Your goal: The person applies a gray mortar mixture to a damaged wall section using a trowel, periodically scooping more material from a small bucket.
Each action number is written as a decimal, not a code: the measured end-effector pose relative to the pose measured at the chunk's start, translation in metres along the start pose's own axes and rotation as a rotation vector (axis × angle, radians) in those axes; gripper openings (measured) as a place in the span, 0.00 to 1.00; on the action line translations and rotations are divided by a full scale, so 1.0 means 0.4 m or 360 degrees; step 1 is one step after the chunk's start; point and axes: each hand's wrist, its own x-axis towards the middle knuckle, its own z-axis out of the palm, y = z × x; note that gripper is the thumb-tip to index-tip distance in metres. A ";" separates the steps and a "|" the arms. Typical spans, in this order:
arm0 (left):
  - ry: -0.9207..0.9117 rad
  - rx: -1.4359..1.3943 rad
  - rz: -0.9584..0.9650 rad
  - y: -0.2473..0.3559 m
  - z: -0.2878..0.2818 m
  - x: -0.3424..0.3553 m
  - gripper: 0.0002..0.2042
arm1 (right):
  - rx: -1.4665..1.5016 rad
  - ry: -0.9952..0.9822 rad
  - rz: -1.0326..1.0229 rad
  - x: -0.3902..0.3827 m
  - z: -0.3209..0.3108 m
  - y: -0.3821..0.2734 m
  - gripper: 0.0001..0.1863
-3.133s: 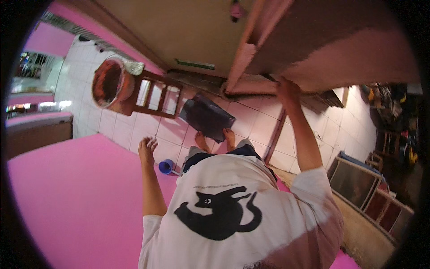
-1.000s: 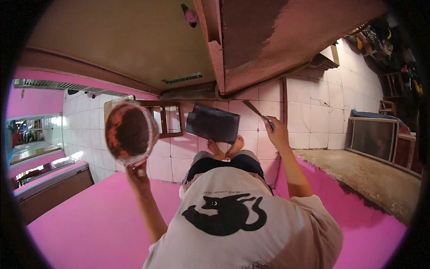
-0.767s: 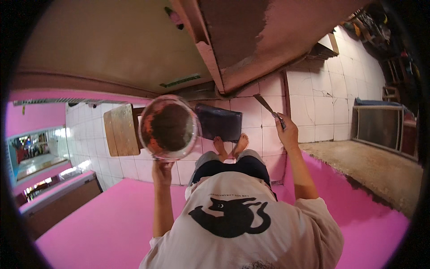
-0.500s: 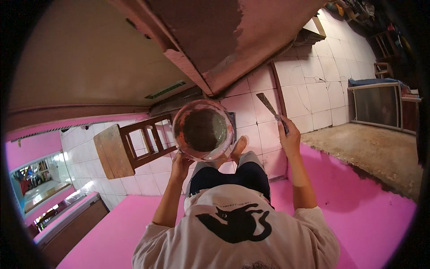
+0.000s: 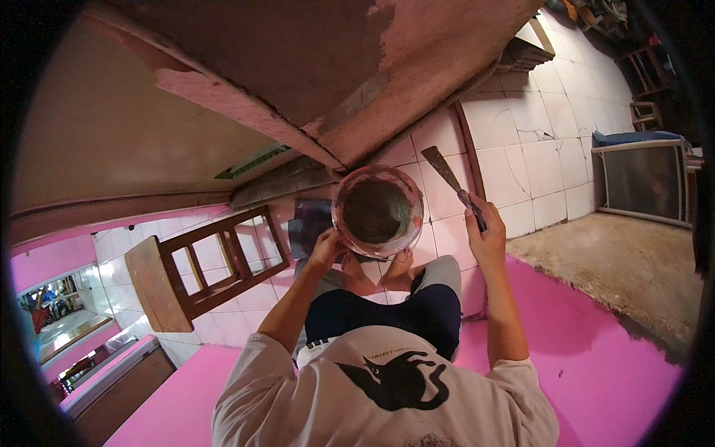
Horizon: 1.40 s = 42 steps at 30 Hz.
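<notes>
My left hand (image 5: pixel 325 248) grips the rim of a round paint-stained bucket (image 5: pixel 376 210) with grey-brown mixture inside, held over my bare feet. My right hand (image 5: pixel 485 223) holds a flat-bladed scraper (image 5: pixel 445 167) by its handle, blade pointing up and left, just right of the bucket. A dark mat (image 5: pixel 309 223) lies on the tiled floor, partly hidden behind the bucket. Beyond the bucket rises a concrete edge (image 5: pixel 313 145) with patchy pink paint and a darker grey surface.
A wooden stool or chair (image 5: pixel 153 287) stands at the left. White tiled floor (image 5: pixel 536 179) runs to a screened frame (image 5: pixel 640 182) on the right, beside a rough concrete strip (image 5: pixel 596 276). Pink surfaces (image 5: pixel 558 372) lie either side of me. Clutter sits at the far upper right.
The bucket, earlier on the stool, is now in my left hand, swung right to the middle. My right hand has left the wall edge and holds the scraper. My view has turned.
</notes>
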 end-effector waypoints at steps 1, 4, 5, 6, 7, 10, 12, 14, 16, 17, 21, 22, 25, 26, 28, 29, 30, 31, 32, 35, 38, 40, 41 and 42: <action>-0.0030 0.0024 0.0017 -0.011 0.003 0.041 0.08 | 0.0093 0.0030 -0.0003 0.011 0.010 0.009 0.15; -0.0042 0.0105 0.0055 -0.061 -0.015 0.172 0.08 | 0.0362 0.0122 0.0085 0.040 0.047 0.040 0.15; -0.0045 0.0142 0.0016 -0.082 -0.027 0.213 0.08 | 0.0533 0.0173 0.0195 0.049 0.058 0.046 0.14; -0.0048 0.0178 -0.0020 -0.107 -0.038 0.257 0.09 | 0.0540 0.0176 0.0173 0.061 0.062 0.043 0.14; -0.0075 0.0203 -0.0010 -0.105 -0.025 0.285 0.09 | 0.0583 0.0159 0.0228 0.073 0.062 0.033 0.13; -0.0189 0.0270 -0.0061 -0.136 -0.044 0.377 0.10 | 0.0549 0.0150 0.0235 0.110 0.075 0.043 0.10; -0.0235 0.0298 -0.0028 -0.167 -0.065 0.434 0.09 | 0.0431 0.0185 -0.0425 0.149 0.076 0.040 0.11; -0.0292 0.0346 -0.0042 -0.202 -0.094 0.494 0.08 | 0.0108 0.0275 -0.0746 0.182 0.081 0.013 0.11; -0.0377 0.0342 0.0007 -0.237 -0.101 0.542 0.07 | 0.0035 0.0250 -0.0754 0.201 0.093 -0.004 0.10; -0.0327 0.0366 0.0019 -0.253 -0.095 0.555 0.07 | -0.0008 0.0254 -0.0753 0.205 0.100 -0.009 0.09; -0.0247 0.0326 0.0071 -0.319 -0.113 0.628 0.07 | -0.0170 0.0194 -0.0947 0.249 0.115 -0.076 0.09; -0.0249 0.0329 0.0085 -0.334 -0.132 0.639 0.07 | -0.0316 0.0107 -0.1043 0.264 0.114 -0.100 0.10; -0.0324 0.0323 0.0102 -0.385 -0.165 0.678 0.08 | -0.0407 -0.0042 -0.1185 0.309 0.123 -0.180 0.11; -0.0280 0.0315 0.0090 -0.401 -0.177 0.688 0.09 | -0.0476 -0.0093 -0.1332 0.325 0.125 -0.205 0.11; -0.0258 0.0300 0.0085 -0.422 -0.185 0.697 0.09 | -0.0568 -0.0115 -0.1383 0.359 0.128 -0.241 0.11; -0.0221 0.0283 0.0062 -0.430 -0.189 0.696 0.10 | -0.0591 -0.0137 -0.1483 0.375 0.130 -0.256 0.11; -0.0191 0.0273 0.0032 -0.430 -0.185 0.692 0.10 | -0.0619 -0.0156 -0.1573 0.383 0.131 -0.266 0.10; -0.0208 0.0272 0.0032 -0.427 -0.180 0.690 0.10 | -0.0684 -0.0145 -0.1550 0.382 0.131 -0.283 0.11; -0.0194 0.0343 0.0051 -0.425 -0.174 0.688 0.10 | -0.0701 -0.0141 -0.1546 0.380 0.130 -0.295 0.11; -0.0162 0.0405 0.0066 -0.424 -0.180 0.679 0.11 | -0.0805 -0.0131 -0.1499 0.388 0.141 -0.319 0.11; -0.0108 0.0417 0.0075 -0.410 -0.190 0.681 0.11 | -0.0806 -0.0114 -0.1532 0.418 0.142 -0.336 0.12; -0.0073 0.0413 0.0068 -0.410 -0.197 0.686 0.10 | -0.0850 -0.0094 -0.1721 0.431 0.139 -0.354 0.12; -0.0118 0.0413 0.0069 -0.406 -0.200 0.691 0.10 | -0.0855 -0.0084 -0.1719 0.434 0.132 -0.363 0.12; -0.0164 0.0415 0.0059 -0.408 -0.203 0.697 0.10 | -0.0828 -0.0074 -0.1668 0.439 0.123 -0.365 0.12</action>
